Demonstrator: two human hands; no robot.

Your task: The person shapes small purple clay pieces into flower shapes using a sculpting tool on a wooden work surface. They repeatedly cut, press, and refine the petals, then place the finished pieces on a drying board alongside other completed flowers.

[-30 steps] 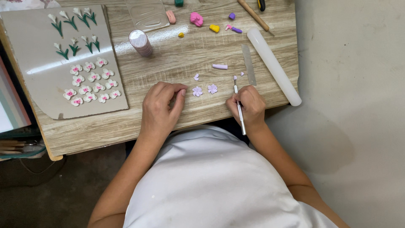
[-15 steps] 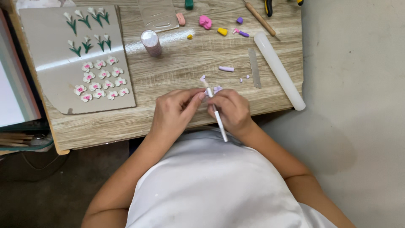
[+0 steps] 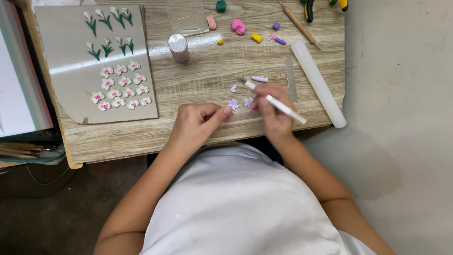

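Near the front edge of the wooden surface (image 3: 207, 71), close to the body: detail work on small lilac clay pieces.

Grips a slim white tool (image 3: 278, 103) in the right hand (image 3: 273, 111), fingers clenched round the shaft, the pointed end raised and angled up to the left, clear of the clay. Rests the left hand (image 3: 196, 123) on the surface, thumb and forefinger drawn together, tips right at the edge of a lilac flower (image 3: 233, 104); cannot tell whether a scrap of clay is pinched there or the flower is merely being steadied. Leaves a second lilac flower (image 3: 248, 101) just beside the first, partly hidden by the right hand, and a loose petal (image 3: 233, 88) a little farther up.

Looks, as a judgement, like the shaping step on one flower, with the tool lifted between touches. Calls next for a light, steady placing of the tip on the soft petals while the left fingers keep the piece from sliding, and for little pressure so as not to flatten it.

Farther up the surface: a short lilac roll (image 3: 259, 79), a thin metal blade (image 3: 291, 85), a long white roller (image 3: 317, 89) and a small capped jar (image 3: 178, 48). To the left, well apart: a grey board (image 3: 71, 56) with rows of finished white-and-pink flowers (image 3: 120, 89) and green-stemmed buds (image 3: 106, 28). Along the far edge: lumps of pink clay (image 3: 238, 26) and yellow clay (image 3: 256, 37).
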